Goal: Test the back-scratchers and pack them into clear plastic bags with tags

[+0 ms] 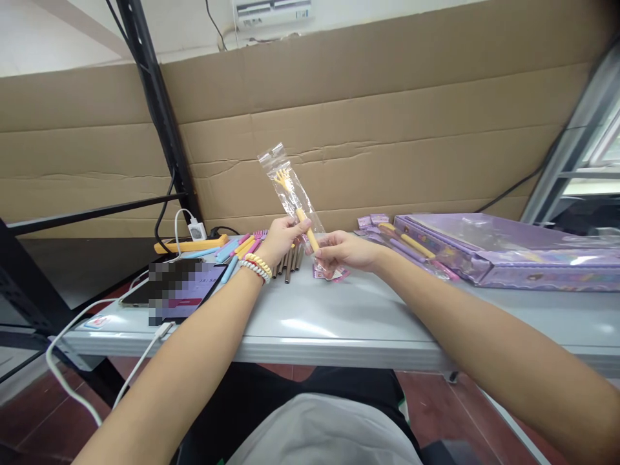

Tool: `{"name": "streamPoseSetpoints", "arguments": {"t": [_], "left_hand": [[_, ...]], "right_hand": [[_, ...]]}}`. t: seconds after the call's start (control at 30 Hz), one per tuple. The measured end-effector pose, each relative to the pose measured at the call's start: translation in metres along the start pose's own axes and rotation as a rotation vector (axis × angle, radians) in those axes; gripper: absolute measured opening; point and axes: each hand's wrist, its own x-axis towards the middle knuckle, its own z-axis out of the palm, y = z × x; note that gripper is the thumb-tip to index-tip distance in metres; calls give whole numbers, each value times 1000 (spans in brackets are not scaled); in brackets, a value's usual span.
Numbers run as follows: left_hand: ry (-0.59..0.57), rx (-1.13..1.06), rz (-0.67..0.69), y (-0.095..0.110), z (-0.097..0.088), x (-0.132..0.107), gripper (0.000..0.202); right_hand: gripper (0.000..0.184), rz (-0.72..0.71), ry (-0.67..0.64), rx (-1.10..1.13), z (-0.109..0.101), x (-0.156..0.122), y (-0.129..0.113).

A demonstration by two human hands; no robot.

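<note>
A yellow hand-shaped back scratcher [308,231] lies inside a clear zip bag [278,157], tilted above the table with its little fingers towards the upper left. My left hand [283,240] pinches the bag around the yellow handle. At the lower end, my right hand [346,250] is closed on the bag and the handle's tip. Several brown metallic rods [289,263] lie on the table just below my left hand. Beside them are blue, yellow and pink handles [238,249], partly hidden by that hand. A small pink-purple packet [331,272] lies beneath my right hand.
A purple box [484,258] stands on the right of the table [310,316], with bagged back scratchers [411,242] against it. On the left are a phone [159,284], a tablet [194,290], white cables [62,374] and a yellow power strip [191,243]. Cardboard [363,129] stands behind.
</note>
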Motion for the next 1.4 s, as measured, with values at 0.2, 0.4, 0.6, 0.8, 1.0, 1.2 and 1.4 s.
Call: {"name": "streamPoseSetpoints", "arguments": {"t": [0.2, 0.4, 0.6, 0.8, 1.0, 1.2, 1.4], "left_hand": [[124, -151, -129, -3, -5, 2, 25], [187, -156, -205, -4, -7, 2, 17], [212, -242, -259, -2, -8, 2, 19], [186, -216, -310, -1, -10, 1, 22], [133, -132, -266, -1, -9, -1, 19], [39, -93, -231, 3, -4, -4, 28], [-21, -73, -205, 7, -2, -7, 35]], "right_hand": [[27, 47, 356, -662, 3, -7, -18], [18, -200, 674, -948, 6, -16, -33], [66, -270, 292, -910, -5, -16, -15], [42, -427, 213, -949, -7, -9, -6], [25, -472, 362, -873, -8, -1, 1], [28, -431, 502, -778, -7, 4, 6], [28, -252, 602, -725, -2, 6, 5]]}}
